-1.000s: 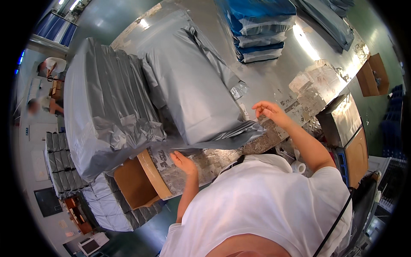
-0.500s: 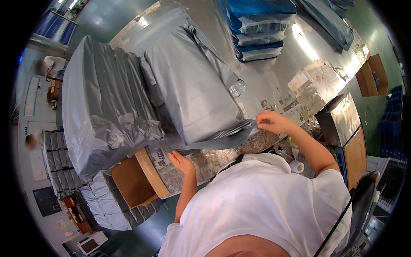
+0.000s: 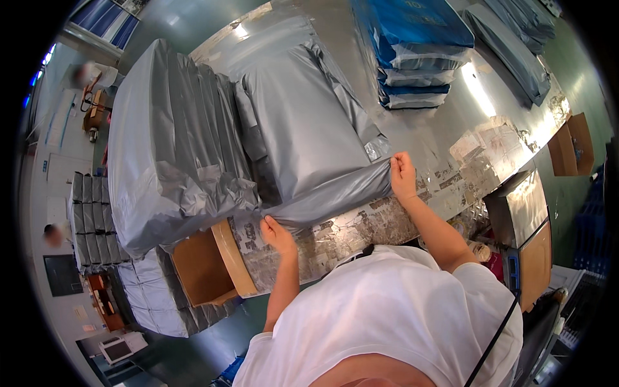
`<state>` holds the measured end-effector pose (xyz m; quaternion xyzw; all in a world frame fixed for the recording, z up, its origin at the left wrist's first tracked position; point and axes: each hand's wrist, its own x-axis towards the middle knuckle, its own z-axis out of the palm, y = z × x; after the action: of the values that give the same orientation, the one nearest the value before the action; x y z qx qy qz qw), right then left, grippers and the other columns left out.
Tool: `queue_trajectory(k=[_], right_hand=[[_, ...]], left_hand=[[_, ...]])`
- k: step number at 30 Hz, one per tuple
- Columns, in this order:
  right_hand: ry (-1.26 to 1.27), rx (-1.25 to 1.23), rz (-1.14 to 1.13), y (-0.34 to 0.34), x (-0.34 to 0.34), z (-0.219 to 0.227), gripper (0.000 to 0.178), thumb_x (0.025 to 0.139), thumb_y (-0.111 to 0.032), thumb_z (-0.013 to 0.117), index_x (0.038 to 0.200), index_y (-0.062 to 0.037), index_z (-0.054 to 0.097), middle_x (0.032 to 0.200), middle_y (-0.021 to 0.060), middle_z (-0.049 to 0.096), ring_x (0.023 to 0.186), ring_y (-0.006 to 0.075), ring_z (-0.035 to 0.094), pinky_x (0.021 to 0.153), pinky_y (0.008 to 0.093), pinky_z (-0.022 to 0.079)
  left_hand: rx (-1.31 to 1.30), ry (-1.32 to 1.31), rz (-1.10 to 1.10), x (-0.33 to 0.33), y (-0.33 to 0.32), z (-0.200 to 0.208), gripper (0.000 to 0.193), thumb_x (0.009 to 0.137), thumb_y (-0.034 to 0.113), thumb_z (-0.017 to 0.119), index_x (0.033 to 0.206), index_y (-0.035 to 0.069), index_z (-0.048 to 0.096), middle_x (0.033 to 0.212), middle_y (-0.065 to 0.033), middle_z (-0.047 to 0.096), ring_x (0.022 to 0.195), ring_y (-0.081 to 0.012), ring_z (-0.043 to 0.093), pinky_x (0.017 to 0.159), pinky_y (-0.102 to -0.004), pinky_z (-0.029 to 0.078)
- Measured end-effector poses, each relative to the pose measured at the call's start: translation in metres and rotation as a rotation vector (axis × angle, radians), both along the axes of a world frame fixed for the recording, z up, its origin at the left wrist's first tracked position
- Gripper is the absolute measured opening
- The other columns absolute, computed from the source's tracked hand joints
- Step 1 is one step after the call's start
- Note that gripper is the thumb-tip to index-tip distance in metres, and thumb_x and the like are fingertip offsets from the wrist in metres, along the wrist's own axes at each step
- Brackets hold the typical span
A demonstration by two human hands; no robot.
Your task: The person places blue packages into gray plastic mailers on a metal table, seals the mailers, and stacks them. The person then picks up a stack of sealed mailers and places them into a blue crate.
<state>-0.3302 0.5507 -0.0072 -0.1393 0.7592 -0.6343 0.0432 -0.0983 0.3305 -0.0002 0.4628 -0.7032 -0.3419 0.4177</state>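
Observation:
A grey plastic mailing bag (image 3: pixel 309 122) lies on the metal-topped table, its body full and smooth. Its near end is a loose flap, drawn out between my two hands and folded over toward the bag's body. My left hand (image 3: pixel 278 236) pinches the flap's left corner, thumb on top. At the right corner my right hand (image 3: pixel 403 177) grips the flap with curled fingers, higher up and farther away than the left. A small clear patch shows on the bag's right side, just beyond my right hand.
Stacked grey bags (image 3: pixel 174 148) rise close on the left. Blue-and-grey packages (image 3: pixel 419 58) are piled at the back, with more grey bags (image 3: pixel 506 51) far right. An open cardboard box (image 3: pixel 203 267) stands below the table's left edge; a metal box (image 3: pixel 519 206) is on the right.
Both hands have closed on the bag's near edge. The right hand has moved up and away, and the flap is now stretched and folded over toward the bag. The view has shifted slightly.

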Motion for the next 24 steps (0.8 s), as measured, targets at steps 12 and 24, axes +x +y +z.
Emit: queue_trajectory(k=[12, 24], right_hand=[[0.191, 0.512, 0.221, -0.025, -0.003, -0.063, 0.012, 0.087, -0.016, 0.048, 0.089, -0.0049, 0.05, 0.071, 0.0149, 0.058, 0.064, 0.0311, 0.055, 0.059, 0.0355, 0.042], [-0.677, -0.219, 0.186, -0.072, -0.053, -0.1, 0.059, 0.086, -0.051, 0.043, 0.126, -0.0073, 0.042, 0.116, 0.0111, 0.051, 0.097, 0.0269, 0.054, 0.083, 0.0358, 0.043]], left_hand=[[0.273, -0.232, -0.246, -0.014, -0.008, -0.089, 0.033, 0.091, 0.027, 0.039, 0.085, -0.003, 0.054, 0.08, -0.0213, 0.059, 0.077, -0.0344, 0.057, 0.069, -0.0407, 0.043], [0.345, 0.259, -0.126, -0.071, -0.051, -0.098, 0.031, 0.088, 0.023, 0.047, 0.105, -0.002, 0.052, 0.096, -0.014, 0.057, 0.09, -0.0234, 0.055, 0.077, -0.0327, 0.043]])
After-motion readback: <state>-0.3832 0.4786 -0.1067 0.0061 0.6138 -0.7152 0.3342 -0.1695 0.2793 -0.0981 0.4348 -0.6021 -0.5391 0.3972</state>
